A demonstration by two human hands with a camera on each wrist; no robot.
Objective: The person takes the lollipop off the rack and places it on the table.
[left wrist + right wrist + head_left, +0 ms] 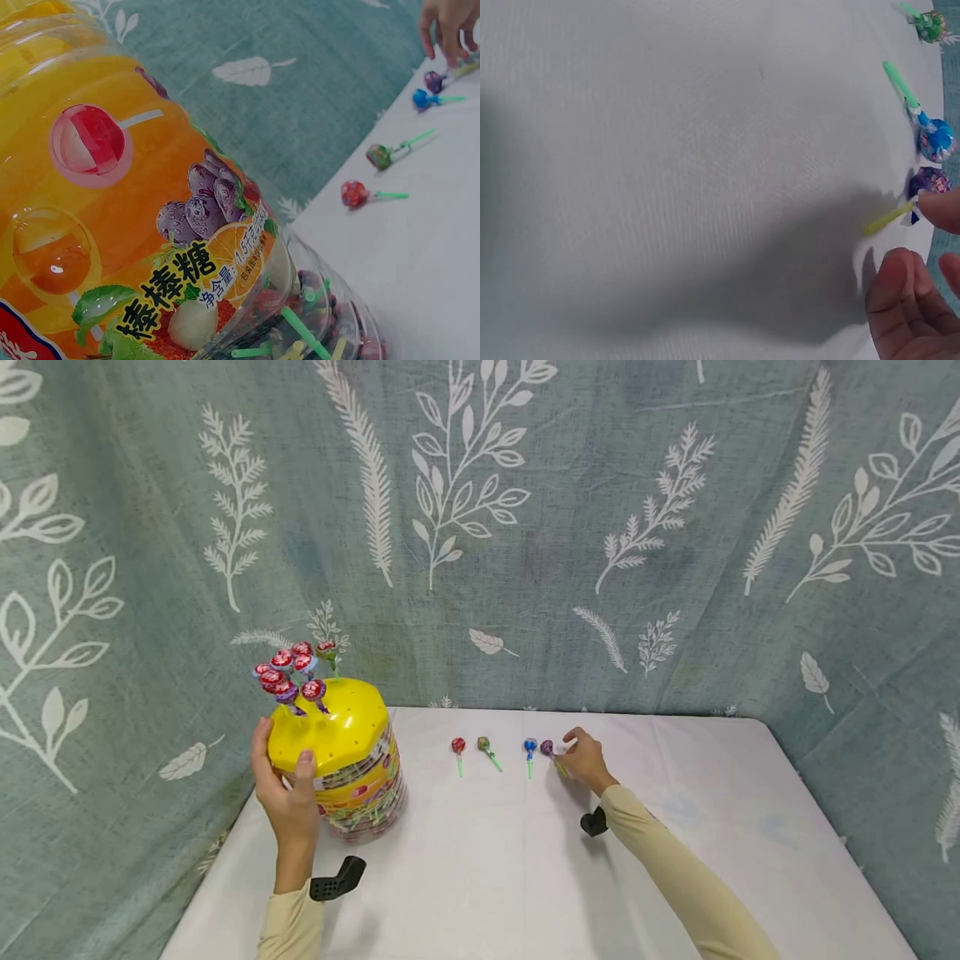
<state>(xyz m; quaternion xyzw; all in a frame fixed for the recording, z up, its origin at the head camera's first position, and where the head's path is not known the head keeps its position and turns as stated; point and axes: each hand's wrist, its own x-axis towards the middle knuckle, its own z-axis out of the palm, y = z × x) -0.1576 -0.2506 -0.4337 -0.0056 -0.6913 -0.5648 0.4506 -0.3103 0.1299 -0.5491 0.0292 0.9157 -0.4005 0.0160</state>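
My left hand grips a big clear plastic candy jar near its yellow lid, fingers on the left side and thumb at the front edge. Several wrapped lollipops stand upright in the lid. At the row on the table, my right hand reaches to a purple lollipop with a yellow stick. One fingertip is right at its wrapper, while the other fingers stand apart from it. Beside it lies a blue lollipop with a green stick.
Farther left in the row lie a green lollipop and a red lollipop, both with green sticks. More lollipops show through the jar's lower wall. A white cloth covers the table, and a patterned curtain hangs behind it.
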